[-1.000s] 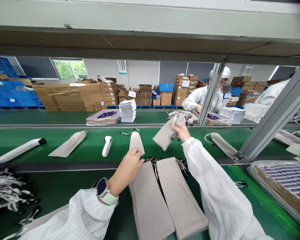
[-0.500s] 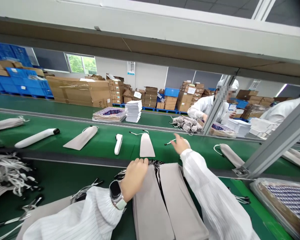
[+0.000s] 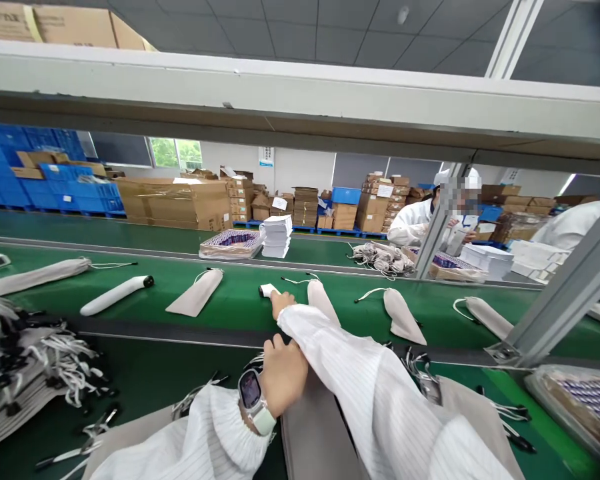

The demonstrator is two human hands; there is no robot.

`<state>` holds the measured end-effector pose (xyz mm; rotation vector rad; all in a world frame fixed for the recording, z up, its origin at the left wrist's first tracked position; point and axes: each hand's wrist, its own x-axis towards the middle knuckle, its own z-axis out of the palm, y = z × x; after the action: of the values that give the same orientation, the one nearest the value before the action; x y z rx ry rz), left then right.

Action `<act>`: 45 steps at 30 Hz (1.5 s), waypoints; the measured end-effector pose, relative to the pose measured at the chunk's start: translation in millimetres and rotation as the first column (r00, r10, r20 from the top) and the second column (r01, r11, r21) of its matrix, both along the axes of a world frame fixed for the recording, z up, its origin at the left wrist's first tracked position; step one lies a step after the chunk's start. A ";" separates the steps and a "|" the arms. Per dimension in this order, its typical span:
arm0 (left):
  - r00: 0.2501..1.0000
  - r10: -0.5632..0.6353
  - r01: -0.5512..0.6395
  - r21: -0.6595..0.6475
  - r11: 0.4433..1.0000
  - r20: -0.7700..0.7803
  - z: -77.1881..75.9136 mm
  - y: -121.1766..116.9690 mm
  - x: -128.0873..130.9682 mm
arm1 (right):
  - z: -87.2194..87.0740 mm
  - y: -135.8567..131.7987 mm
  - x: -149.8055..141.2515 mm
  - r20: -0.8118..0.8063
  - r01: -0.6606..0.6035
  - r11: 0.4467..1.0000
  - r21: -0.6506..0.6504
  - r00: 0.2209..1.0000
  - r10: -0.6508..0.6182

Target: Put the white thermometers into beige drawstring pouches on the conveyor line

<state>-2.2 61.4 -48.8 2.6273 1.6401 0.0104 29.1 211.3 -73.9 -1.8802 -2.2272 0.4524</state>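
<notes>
My right hand reaches left across my body onto the green conveyor belt. Its fingers are closed over a small white handheld device, of which only the end shows. My left hand, with a watch on the wrist, rests with curled fingers on the top edge of a grey pouch stack in front of me. My right sleeve partly covers that hand. A grey drawstring pouch lies just right of my right hand, and another grey pouch lies further right.
More pouches and a long white device lie on the belt to the left. A pile of stringed pouches sits at my left. A metal frame post slants at the right, beside a wrapped tray. A co-worker works across the line.
My right hand has let go of the grey pouch it held, which now lies on the belt. That hand then swung left onto the white device. My view has tilted up and left.
</notes>
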 end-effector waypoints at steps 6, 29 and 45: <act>0.993 -0.043 0.062 -0.173 0.983 0.109 19.1 17.3 -12.3 | 22.0 -11.2 75.2 -0.447 0.006 0.998 -0.068 0.894 -0.036; 0.683 -0.114 0.107 0.055 0.993 0.722 32.4 36.1 -15.2 | 31.2 -64.7 108.1 -0.982 -0.321 0.947 -0.027 0.185 0.035; 0.748 0.145 -0.181 -0.012 0.983 0.648 43.4 16.6 -17.0 | 24.3 -66.4 119.7 -0.247 0.046 0.848 0.528 0.964 0.102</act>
<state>-19.1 78.0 -5.3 2.1065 1.5845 0.8775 148.8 144.9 -49.6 -1.4049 -1.9393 0.0634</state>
